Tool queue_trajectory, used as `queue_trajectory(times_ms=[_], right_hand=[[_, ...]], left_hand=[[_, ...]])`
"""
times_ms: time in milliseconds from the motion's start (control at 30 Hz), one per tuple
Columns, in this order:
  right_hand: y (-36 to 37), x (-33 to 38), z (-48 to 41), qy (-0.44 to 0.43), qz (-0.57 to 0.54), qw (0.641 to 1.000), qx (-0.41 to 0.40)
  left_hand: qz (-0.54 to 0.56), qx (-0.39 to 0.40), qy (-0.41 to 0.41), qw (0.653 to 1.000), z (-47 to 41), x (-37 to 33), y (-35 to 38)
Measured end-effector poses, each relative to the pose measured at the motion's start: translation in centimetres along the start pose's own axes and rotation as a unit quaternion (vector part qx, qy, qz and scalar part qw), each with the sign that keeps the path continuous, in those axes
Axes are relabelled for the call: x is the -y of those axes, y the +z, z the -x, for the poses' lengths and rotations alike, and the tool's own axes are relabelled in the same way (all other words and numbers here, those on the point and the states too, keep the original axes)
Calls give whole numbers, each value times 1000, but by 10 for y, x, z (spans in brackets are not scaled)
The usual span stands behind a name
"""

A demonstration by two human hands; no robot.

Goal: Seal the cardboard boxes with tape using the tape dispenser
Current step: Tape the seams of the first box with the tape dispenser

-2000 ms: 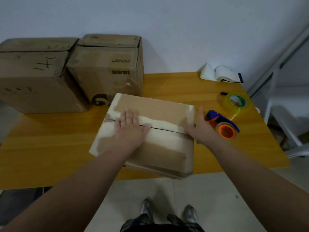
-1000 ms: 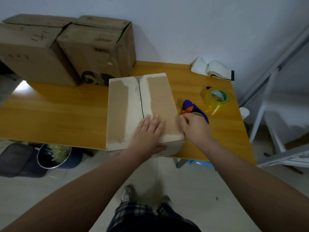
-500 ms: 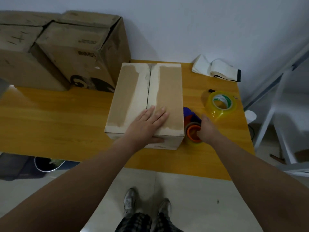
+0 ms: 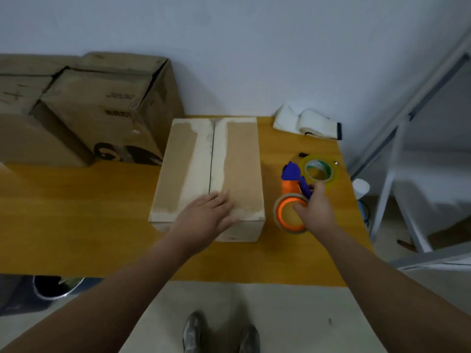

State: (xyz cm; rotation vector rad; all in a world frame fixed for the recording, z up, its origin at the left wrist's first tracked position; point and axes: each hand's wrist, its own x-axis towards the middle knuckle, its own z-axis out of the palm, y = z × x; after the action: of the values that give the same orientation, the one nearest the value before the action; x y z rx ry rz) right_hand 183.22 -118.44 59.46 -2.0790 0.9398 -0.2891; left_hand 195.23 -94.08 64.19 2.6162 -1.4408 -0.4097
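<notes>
Now, your right grip (image 4: 316,210) is curled on the tape dispenser (image 4: 290,212), just right of the box (image 4: 239,159); get a firm hold before lifting. Your left grip (image 4: 206,212) lies flat on the box top: press its open seam (image 4: 211,159) shut.

The worktop (image 4: 76,212) is honey-orange with a fine wood grain. On it the cardboard box (image 4: 239,169) is plain brown, with a pale cream band down each side of its dark centre seam. Toward the right edge, the tape dispenser (image 4: 293,197) is deep blue and bright orange, its roll tan round an orange core. Beside it the loose tape roll (image 4: 319,171) is clear yellowish with a green-and-white core. The big boxes (image 4: 102,115) at the far left corner are dull brown with black print. The cloth (image 4: 305,123) at the far right corner is white, edged black.
</notes>
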Motion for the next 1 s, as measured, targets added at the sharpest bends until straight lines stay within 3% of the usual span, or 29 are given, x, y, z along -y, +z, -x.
queue_trajectory(times_ms=[67,200,300,367,533,667,767,900,1000], right_hand=[[-22,31,3,-59,-80,995,-31],[-46,84,15,-191,-130,973,10],[-43,111,28,-268,-94,958,38],[-36,125,37,-292,-96,950,55],[-16,146,52,-337,-71,934,92],[-9,162,60,-352,20,929,116],[-6,175,67,-402,131,901,94],[10,187,72,-439,247,861,74],[-3,163,67,-397,343,847,82]], left_hand=[[168,-1,-60,984,-5,-9,-28],[461,-27,-154,873,-13,-30,-84],[601,-10,-197,775,-10,-36,-117],[635,4,-204,745,0,-33,-132],[618,-60,-182,763,26,-14,-147],[501,-114,-172,840,40,11,-151],[428,-137,-170,877,48,29,-150],[417,-134,-184,880,62,52,-130],[442,-171,-250,844,84,88,-99]])
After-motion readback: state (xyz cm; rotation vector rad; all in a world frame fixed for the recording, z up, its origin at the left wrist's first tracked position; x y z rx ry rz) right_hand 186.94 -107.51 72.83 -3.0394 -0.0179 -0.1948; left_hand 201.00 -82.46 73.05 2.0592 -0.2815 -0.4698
